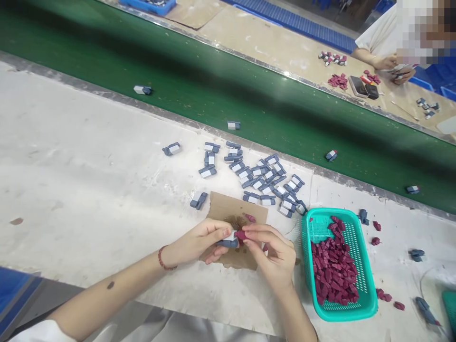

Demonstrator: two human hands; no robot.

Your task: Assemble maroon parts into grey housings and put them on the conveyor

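Observation:
Above a stained piece of cardboard (pixel 219 204), my left hand (pixel 208 240) is closed around a grey-and-white plastic part (pixel 228 241). My right hand (pixel 272 249) pinches a small dark-red piece (pixel 241 235) between thumb and fingers. The red piece meets the white end of the part; whether it sits inside cannot be made out. Another red piece (pixel 250 218) lies on the cardboard. Just beyond my hands, many similar grey-and-white parts (pixel 258 171) lie scattered on the table. To the right of my right hand stands a green basket (pixel 368 289) holding a heap of dark-red pieces (pixel 335 270).
A green conveyor belt (pixel 185 71) crosses beyond the table (pixel 89 190), carrying several parts. Loose red pieces (pixel 383 294) and a grey part (pixel 423 308) lie right of the basket. Across the belt, a co-worker (pixel 384 61) handles something beside small piles of parts.

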